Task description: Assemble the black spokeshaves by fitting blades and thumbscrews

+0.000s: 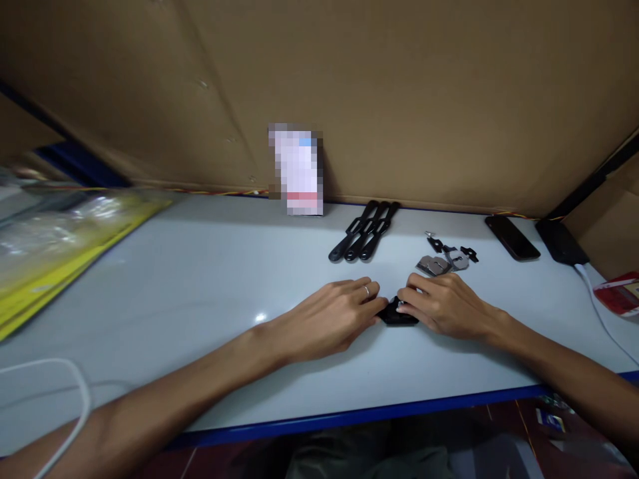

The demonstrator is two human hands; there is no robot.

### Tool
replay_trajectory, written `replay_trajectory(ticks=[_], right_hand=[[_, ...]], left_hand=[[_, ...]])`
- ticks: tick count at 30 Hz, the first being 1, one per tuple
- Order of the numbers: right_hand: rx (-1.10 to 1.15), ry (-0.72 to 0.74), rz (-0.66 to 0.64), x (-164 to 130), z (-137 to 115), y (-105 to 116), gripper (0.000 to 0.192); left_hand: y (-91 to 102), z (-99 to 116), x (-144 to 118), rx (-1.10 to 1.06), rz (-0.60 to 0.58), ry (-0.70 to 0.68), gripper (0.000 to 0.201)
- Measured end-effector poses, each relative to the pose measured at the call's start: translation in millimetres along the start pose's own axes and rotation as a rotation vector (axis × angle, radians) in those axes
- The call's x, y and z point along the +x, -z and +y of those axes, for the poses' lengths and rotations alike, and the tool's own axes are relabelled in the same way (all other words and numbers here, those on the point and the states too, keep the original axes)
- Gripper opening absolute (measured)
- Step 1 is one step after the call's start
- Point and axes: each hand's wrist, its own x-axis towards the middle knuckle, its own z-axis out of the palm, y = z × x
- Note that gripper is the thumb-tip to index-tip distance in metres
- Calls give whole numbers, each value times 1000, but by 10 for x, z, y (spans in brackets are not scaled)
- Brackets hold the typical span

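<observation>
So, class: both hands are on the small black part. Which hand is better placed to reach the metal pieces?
Probably the right hand: the metal pieces lie just beyond its fingers, farther from the left hand.

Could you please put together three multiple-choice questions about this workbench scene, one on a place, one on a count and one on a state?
1. Where do the long black straps lie?
A. Beyond both hands, toward the cardboard wall
B. On the yellow packet
C. Under the right forearm

2. How many long black straps lie side by side there?
A. One
B. Three
C. Six

3. How is the small black part held?
A. Lifted high above the table
B. Lying alone, untouched
C. Low on the table, between the fingertips of both hands

Answers:
1 A: the straps sit further back on the table than the left hand and right hand.
2 B: three strap ends show in a row.
3 C: both hands meet on the part at the table surface.
</observation>
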Motion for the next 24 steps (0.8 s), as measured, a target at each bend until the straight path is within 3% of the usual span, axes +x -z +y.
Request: replay_trajectory(ticks=[18, 24], right_hand=[[6, -4, 4, -13, 7, -29, 31], [21, -21, -12, -13, 11, -40, 32]], left_hand=[[3, 13, 11, -14, 18, -20, 18], [15, 8, 15, 46, -35, -42, 16]])
